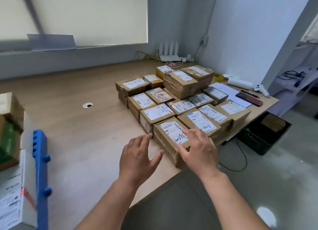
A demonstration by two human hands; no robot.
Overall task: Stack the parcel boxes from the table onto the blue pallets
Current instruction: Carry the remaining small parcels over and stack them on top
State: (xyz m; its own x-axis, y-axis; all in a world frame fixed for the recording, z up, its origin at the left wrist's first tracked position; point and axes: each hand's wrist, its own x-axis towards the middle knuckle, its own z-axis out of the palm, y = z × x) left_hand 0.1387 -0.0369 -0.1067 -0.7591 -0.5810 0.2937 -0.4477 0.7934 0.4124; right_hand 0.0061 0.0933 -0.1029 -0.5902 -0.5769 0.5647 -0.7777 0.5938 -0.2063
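Several brown cardboard parcel boxes with white labels sit packed together on the wooden table [72,126], some stacked two high at the back. The nearest box [167,143], marked with handwritten digits, lies at the table's front corner. My left hand [137,157] hovers open just left of it, fingers spread, apart from the cardboard. My right hand [199,150] rests open over the box's near right corner, fingertips on its label. A blue pallet [41,169] shows at the far left edge, with boxes [12,195] stacked on it.
A phone [249,99], pen, papers, a paper roll and a white controller [261,90] lie on the table's right end. A router [169,52] and cables sit at the back. A black crate [265,135] stands on the floor right of the table.
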